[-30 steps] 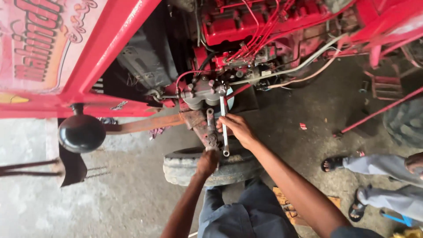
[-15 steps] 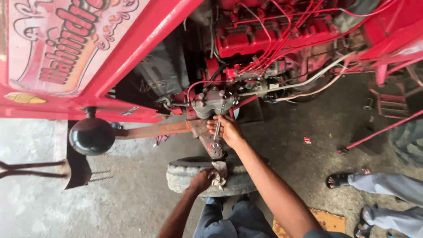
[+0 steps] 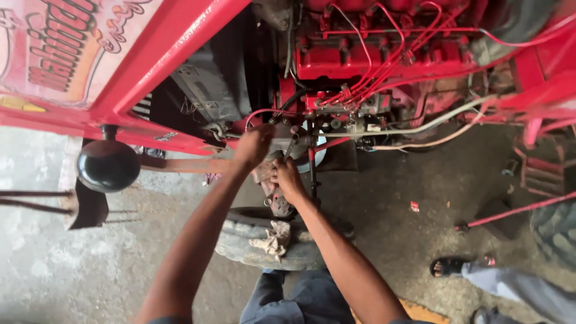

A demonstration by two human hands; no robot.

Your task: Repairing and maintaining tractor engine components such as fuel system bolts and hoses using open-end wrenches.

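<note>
Gripping a slim steel wrench [image 3: 287, 157], the person's right hand [image 3: 287, 179] has its fingers curled round the shaft, just under the grey metal pump block [image 3: 288, 139] bolted low on the red tractor engine [image 3: 354, 60]. The left hand [image 3: 255, 146] lies on the block's near side, fingers bent over it; whether it pinches anything cannot be told. Thin red fuel pipes [image 3: 384, 66] fan up from the block, and pale hoses [image 3: 438, 129] trail off to the right. Below the arms sits a worn black tyre [image 3: 240, 240] with a crumpled grey rag [image 3: 273, 239] on it. A risk here: the wrench could slip off its fitting in that cramped gap, driving knuckles into the casting or kinking a pipe. A bystander's sandalled foot [image 3: 459, 266] stands well apart.
</note>
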